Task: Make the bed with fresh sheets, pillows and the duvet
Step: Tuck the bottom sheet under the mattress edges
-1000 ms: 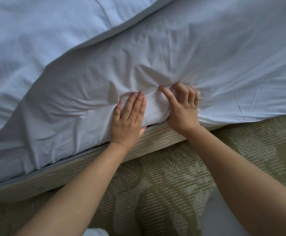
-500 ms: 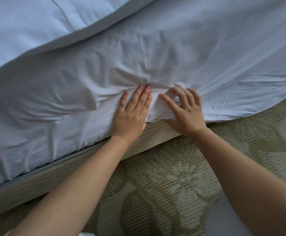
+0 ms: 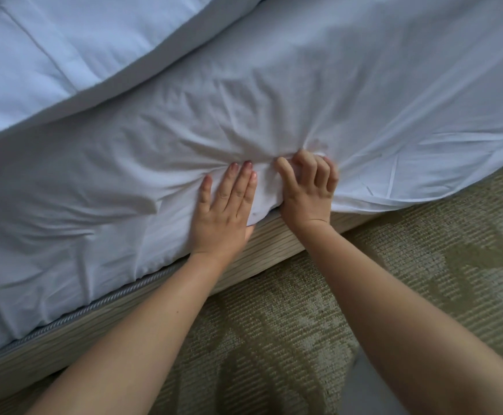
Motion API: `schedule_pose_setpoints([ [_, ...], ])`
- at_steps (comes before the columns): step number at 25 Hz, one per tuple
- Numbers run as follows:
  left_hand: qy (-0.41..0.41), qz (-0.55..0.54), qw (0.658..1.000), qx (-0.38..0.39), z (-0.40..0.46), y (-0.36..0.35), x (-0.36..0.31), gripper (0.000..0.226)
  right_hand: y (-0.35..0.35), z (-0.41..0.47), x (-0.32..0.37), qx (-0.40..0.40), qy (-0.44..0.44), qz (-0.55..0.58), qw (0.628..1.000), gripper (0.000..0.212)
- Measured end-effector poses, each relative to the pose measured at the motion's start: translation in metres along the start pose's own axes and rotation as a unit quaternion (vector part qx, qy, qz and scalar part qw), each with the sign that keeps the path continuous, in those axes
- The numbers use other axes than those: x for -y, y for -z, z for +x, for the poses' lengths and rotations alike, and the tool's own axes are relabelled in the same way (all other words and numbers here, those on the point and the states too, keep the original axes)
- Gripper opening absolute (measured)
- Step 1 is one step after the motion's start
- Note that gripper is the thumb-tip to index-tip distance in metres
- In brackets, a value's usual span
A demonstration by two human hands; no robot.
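Forearms: both were bare, cut off by the bottom edge, reaching up toward the bed.
Carpet (image 3: 289,339): olive, with a pale leaf pattern, lay under the arms; a pale grey patch at the bottom edge could not be made out.
Bed base (image 3: 274,244): a ribbed beige strip ran on a slant under the mattress, with grey piping showing to the left.
Left hand (image 3: 223,211): fingers were straight and close together, pressed flat on the sheet at the mattress side; the thumb was mostly hidden below the palm.
Right hand (image 3: 307,193): fingers were curled into a bunch of sheet just beside the left hand; the fingertips were sunk in the cloth, the thumb out of sight.
Sheet (image 3: 364,100): white, it hung over the mattress side, creases fanning from the hands, its hem loose to the right.
Duvet (image 3: 49,49): white, it lay on top of the bed at upper left, cut off by the frame.
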State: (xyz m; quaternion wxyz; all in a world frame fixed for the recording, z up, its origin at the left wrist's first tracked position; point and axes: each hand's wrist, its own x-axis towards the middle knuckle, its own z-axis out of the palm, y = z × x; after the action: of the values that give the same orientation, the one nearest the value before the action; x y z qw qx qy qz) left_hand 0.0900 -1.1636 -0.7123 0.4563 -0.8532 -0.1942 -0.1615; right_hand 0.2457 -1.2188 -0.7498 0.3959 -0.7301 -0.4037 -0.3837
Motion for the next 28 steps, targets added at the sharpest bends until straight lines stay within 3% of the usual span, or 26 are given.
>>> schedule_pose_setpoints([
  [5, -0.019, 0.033, 0.999, 0.011, 0.004, 0.005, 0.003, 0.108, 0.011, 0.006, -0.007, 0.045, 0.002, 0.067, 0.997, 0.072],
  [9, -0.028, -0.026, 0.999, -0.009, 0.019, 0.006, 0.006, 0.091, 0.034, 0.018, -0.035, 0.135, 0.058, 0.119, 0.982, 0.076],
  [11, -0.037, -0.011, 0.999, -0.017, 0.026, 0.005, 0.004, 0.087, 0.041, 0.020, -0.056, 0.155, 0.000, 0.108, 0.982, 0.080],
  [13, -0.054, 0.020, 0.998, -0.020, 0.032, 0.006, -0.001, 0.089, 0.045, 0.018, -0.065, 0.143, -0.062, 0.083, 0.984, 0.086],
  [17, -0.086, 0.053, 0.995, -0.004, 0.053, 0.012, -0.013, 0.109, 0.032, 0.012, -0.056, 0.093, -0.067, 0.013, 0.993, 0.094],
  [23, -0.090, 0.048, 0.995, -0.002, 0.058, 0.010, -0.014, 0.114, 0.001, 0.006, -0.042, 0.000, -0.128, -0.013, 0.992, 0.072],
  [28, -0.093, 0.047, 0.994, -0.010, 0.058, 0.011, -0.015, 0.107, 0.013, 0.012, -0.032, 0.054, -0.198, 0.043, 0.978, 0.080],
])
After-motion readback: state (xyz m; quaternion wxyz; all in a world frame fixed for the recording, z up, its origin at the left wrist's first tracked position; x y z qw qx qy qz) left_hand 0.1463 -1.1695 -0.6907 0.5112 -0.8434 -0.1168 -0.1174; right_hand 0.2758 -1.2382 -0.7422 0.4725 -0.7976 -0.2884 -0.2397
